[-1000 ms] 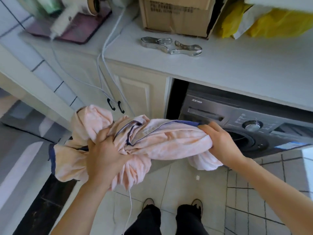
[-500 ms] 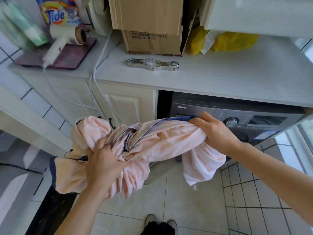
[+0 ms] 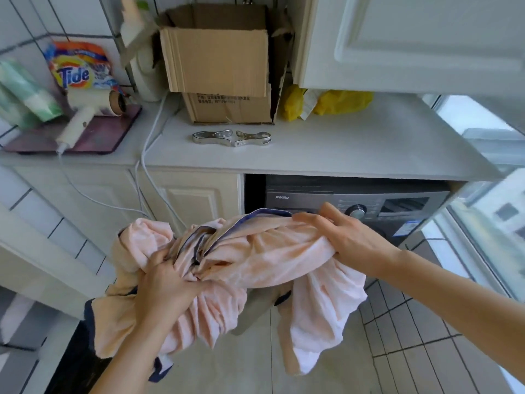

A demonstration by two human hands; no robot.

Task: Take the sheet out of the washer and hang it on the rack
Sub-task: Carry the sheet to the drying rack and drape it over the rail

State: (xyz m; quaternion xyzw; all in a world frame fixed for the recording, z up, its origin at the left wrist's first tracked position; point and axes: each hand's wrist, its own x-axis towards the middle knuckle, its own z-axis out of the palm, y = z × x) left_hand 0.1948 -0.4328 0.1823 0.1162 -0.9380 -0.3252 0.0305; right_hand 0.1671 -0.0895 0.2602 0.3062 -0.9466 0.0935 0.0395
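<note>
Risks first, nearest out. Holding sheet (image 3: 264, 260) as a twisted wad in mid-air between both hands, out of washer, with two loose tails hanging low toward floor (image 3: 227, 371). Likely to drag or get stepped on if carried like this; better to gather tails up before walking. Probably damp, so heavy and clingy: expect slip through any loose grip, plus a knot tight enough to fight the spread over the rack. Dark hem buried in the twist near the middle, so hard to find a clean edge without shaking out.

Beyond the bundle: white cable (image 3: 147, 155) dangling off worktop (image 3: 341, 155) edge, just behind left side of wad. Could snag on a swing and pull hair dryer (image 3: 85, 115) down. Two metal clips (image 3: 231, 137) on worktop in front of cardboard box (image 3: 218, 61); easy to forget if needed for hanging. Rack not in view, so no way to judge the carry path.

Hands:
- Left hand (image 3: 167, 291): nearest, low, back up, fingers curled and dug into folds at the knot, clamping a fistful.
- Right hand (image 3: 349, 240): further out and higher, reaching in from the right, palm down over top of wad, fingers fairly straight across upper fold, thumb out of sight under fabric. Reads as clamping the fold between fingers and thumb.

Washer (image 3: 397, 206) right behind right hand, under worktop; door hidden by fabric.
</note>
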